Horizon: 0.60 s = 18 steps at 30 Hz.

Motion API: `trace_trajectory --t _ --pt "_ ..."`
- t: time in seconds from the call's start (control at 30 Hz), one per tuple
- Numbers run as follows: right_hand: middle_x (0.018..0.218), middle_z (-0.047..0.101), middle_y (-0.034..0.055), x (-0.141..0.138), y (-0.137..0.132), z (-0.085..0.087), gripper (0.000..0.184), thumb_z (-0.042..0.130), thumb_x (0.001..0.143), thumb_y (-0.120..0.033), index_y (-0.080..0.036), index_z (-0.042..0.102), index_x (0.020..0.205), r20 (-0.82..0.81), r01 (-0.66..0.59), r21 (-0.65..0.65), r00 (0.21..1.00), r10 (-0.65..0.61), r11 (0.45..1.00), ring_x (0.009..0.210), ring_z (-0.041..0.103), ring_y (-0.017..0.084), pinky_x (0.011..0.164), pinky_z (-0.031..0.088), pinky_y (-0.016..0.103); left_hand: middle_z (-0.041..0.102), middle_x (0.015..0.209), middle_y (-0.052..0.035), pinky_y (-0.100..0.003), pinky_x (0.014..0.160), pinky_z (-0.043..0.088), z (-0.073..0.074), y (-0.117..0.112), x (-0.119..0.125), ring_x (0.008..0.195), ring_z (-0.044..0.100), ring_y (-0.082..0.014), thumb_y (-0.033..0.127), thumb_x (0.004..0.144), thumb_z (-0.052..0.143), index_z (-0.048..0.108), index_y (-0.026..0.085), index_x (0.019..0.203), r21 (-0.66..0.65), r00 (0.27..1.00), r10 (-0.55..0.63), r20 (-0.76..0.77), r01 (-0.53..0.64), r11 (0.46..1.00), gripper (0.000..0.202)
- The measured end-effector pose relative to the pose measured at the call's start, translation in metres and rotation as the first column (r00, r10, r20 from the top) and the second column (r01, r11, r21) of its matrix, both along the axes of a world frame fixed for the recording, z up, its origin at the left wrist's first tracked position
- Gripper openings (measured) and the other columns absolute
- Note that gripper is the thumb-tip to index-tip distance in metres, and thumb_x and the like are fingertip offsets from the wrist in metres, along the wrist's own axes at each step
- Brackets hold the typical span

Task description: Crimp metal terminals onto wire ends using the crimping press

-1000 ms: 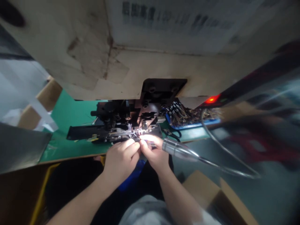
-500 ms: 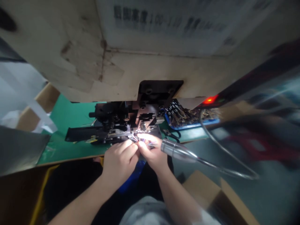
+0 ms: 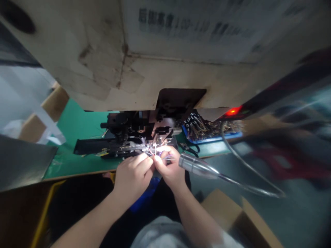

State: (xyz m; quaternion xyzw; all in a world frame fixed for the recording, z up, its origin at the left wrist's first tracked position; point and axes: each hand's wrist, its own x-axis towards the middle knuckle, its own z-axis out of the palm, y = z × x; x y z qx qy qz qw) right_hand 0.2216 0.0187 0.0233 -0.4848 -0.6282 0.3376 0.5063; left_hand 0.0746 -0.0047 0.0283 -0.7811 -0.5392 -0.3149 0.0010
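Left hand (image 3: 134,174) clenched, fingertips pinching thin wires (image 3: 155,151)! Strands fan from the tips toward eleven and twelve o'clock, others toward three, between thumb and forefinger of the right hand (image 3: 170,168), whose own grip I can't tell.

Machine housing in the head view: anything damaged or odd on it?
Yes: brown stains near the printed label's lower-left corner stand out against the pale housing; rust or dirt, I cannot tell.

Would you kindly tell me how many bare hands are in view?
2: the left hand and the right hand, close together in front of the black tooling, with thin wires showing where they meet.
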Motion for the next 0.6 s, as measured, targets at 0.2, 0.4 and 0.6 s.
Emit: trace_trajectory --t 0.2,0.4,0.6 --pt "0.080 0.071 0.0002 0.002 0.001 0.006 0.013 0.063 0.082 -0.016 -0.021 0.068 0.092 0.064 -0.025 0.067 0.998 0.020 0.997 0.072 0.068 0.016 0.073 0.059 0.027 0.066 0.071 -0.0002 -0.029 0.061 0.040 -0.001 0.001 0.001 0.061 0.058 -0.0155 0.018 0.087 0.053 0.065 0.021 0.072 -0.018 1.000 -0.024 -0.019 0.024 1.000 0.020" --pt "0.087 0.075 0.0006 0.002 0.002 0.014 0.017 0.061 0.083 -0.014 -0.022 0.071 0.095 0.026 -0.109 0.005 0.994 0.108 0.994 0.079 0.072 0.018 0.079 0.060 0.029 0.067 0.071 -0.0009 -0.029 0.062 0.040 0.001 -0.001 0.001 0.062 0.058 -0.0150 0.018 0.088 0.053 0.065 0.020 0.072 0.006 1.000 -0.025 -0.018 0.025 1.000 0.020" --pt "0.077 0.073 0.0004 0.003 0.001 0.011 0.020 0.062 0.082 -0.015 -0.021 0.072 0.097 0.047 -0.063 -0.002 0.997 0.063 0.998 0.072 0.071 0.019 0.075 0.062 0.032 0.065 0.069 -0.0005 -0.030 0.060 0.038 0.001 -0.001 0.002 0.061 0.056 -0.0151 0.017 0.088 0.054 0.064 0.020 0.071 0.021 0.999 -0.043 -0.022 0.043 0.999 0.020"
